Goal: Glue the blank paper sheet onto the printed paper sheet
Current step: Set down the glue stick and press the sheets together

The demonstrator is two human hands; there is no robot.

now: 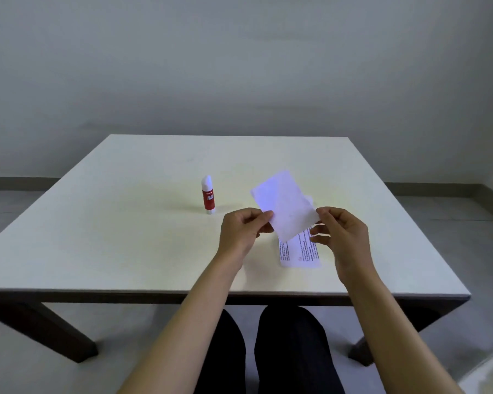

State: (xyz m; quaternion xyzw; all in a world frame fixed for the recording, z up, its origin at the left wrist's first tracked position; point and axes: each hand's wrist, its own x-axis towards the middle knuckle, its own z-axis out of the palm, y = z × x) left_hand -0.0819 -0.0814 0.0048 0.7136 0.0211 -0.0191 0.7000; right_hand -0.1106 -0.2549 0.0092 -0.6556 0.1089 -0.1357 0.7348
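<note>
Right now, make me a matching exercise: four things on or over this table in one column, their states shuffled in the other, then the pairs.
Things:
1. glue stick
2. blank sheet
3. printed sheet
4. left hand

States:
A. lying flat on the table
B. pinching one edge of the blank paper
C. standing upright, capped
D. held tilted in the air between both hands

Pairs: 1-C, 2-D, 3-A, 4-B. The right hand pinches the opposite edge.
</note>
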